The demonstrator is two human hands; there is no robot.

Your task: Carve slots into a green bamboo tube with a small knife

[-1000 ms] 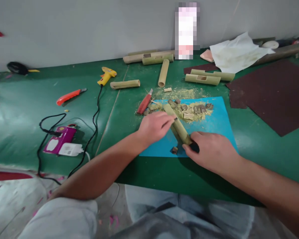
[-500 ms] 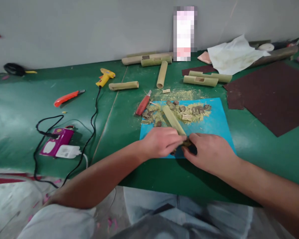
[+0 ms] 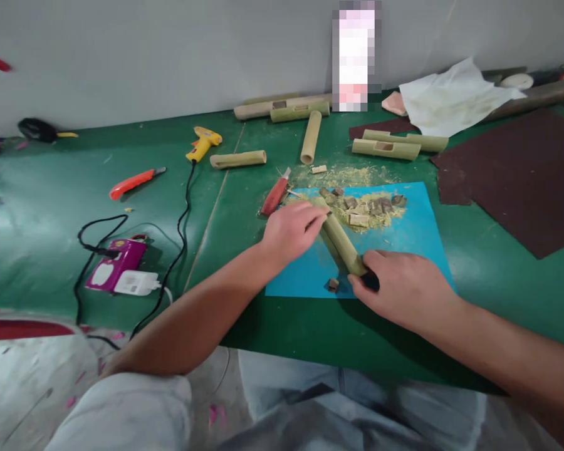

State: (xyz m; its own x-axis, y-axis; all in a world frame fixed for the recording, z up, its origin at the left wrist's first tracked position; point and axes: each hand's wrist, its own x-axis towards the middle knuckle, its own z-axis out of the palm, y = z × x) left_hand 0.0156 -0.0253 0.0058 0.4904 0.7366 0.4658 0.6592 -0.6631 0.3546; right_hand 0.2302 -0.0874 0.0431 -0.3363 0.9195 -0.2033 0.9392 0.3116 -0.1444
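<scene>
A pale green bamboo tube (image 3: 342, 241) slants over a blue sheet (image 3: 301, 279). My right hand (image 3: 407, 285) is closed around its near end, with a dark area under the curled fingers. At the far part of the tube, my left hand (image 3: 291, 230) has its fingers bent and closed against it; a small dark spot shows at the fingertips. What lies under those fingers is hidden. Bamboo shavings (image 3: 373, 216) and several cut chips lie beyond the tube. One small bamboo chip (image 3: 333, 285) sits near the sheet's front edge. Left of the shavings rests a red-handled knife (image 3: 275, 195).
Bamboo pieces (image 3: 239, 160) lie towards the wall, some with cut openings (image 3: 386, 149). On the left are a yellow glue gun (image 3: 203, 144), an orange utility knife (image 3: 134, 183) and a purple power strip (image 3: 117, 263) with cords. Dark brown sheets (image 3: 531, 181) cover the right.
My left hand has moved away from my right hand, up along the tube to its far part. The tube's near portion and a chip now show. The view has shifted slightly.
</scene>
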